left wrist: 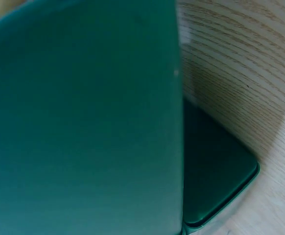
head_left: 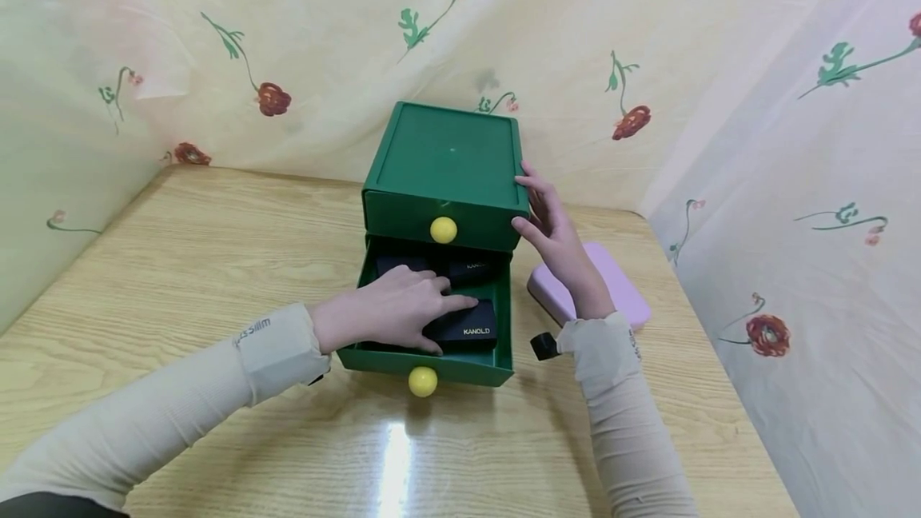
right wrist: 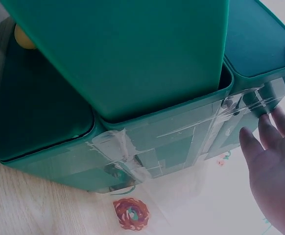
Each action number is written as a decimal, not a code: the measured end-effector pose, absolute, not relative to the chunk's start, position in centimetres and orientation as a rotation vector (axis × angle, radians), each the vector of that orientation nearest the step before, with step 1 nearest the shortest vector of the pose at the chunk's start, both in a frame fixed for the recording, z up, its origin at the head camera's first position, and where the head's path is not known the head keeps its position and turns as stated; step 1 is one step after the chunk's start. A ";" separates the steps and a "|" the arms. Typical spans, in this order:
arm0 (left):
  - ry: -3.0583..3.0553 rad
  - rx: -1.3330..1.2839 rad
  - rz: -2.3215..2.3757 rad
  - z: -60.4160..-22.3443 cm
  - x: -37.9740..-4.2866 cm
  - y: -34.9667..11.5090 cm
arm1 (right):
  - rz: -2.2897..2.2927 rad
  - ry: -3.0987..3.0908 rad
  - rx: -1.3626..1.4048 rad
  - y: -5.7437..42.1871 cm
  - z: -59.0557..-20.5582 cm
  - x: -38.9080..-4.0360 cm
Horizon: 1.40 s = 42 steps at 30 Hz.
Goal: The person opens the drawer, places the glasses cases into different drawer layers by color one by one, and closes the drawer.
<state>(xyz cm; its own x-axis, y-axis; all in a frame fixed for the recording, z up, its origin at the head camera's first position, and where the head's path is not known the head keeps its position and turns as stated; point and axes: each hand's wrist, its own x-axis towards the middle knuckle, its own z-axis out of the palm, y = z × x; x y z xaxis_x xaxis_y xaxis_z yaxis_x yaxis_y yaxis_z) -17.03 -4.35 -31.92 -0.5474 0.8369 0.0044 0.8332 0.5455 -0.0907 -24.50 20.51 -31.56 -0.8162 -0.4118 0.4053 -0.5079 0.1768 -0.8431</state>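
Note:
A green drawer unit [head_left: 449, 154] with yellow round knobs stands on the table, its lower drawer [head_left: 424, 364] pulled out. Inside lie several black boxes; the front one [head_left: 468, 330] is lettered KANOLD. My left hand [head_left: 399, 306] reaches into this drawer, the thumb at the front box's near edge and the index finger along its far edge, gripping it. Another black box [head_left: 472, 268] sits behind, partly under the upper drawer. My right hand [head_left: 557, 238] rests with extended fingers against the unit's right side. The left wrist view shows a green drawer wall [left wrist: 83, 122] but no hand.
A lilac box [head_left: 612, 282] lies on the table right of the unit, partly behind my right wrist. Clear tape [right wrist: 181, 132] runs along the unit's side. Floral cloth [head_left: 324, 38] hangs behind and beside the wooden table [head_left: 237, 262].

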 end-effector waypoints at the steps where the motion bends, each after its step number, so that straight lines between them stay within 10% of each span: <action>1: -2.724 -1.469 0.121 -31.9 -17.0 -4.3 | 1.735 -2.344 0.920 20.5 -31.6 -24.5; 42: -2.505 -1.401 -0.491 -30.0 -13.5 -8.6 | 1.743 -2.338 0.910 20.4 -31.5 -24.4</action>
<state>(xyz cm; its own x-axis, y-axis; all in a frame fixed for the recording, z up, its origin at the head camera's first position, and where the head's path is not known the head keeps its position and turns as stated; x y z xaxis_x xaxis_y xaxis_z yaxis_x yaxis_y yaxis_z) -13.53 -8.61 -30.02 -0.5172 0.7784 0.3558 0.8551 0.4873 0.1769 -24.45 20.40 -31.49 -0.8190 -0.4061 0.4054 -0.5045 0.1731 -0.8459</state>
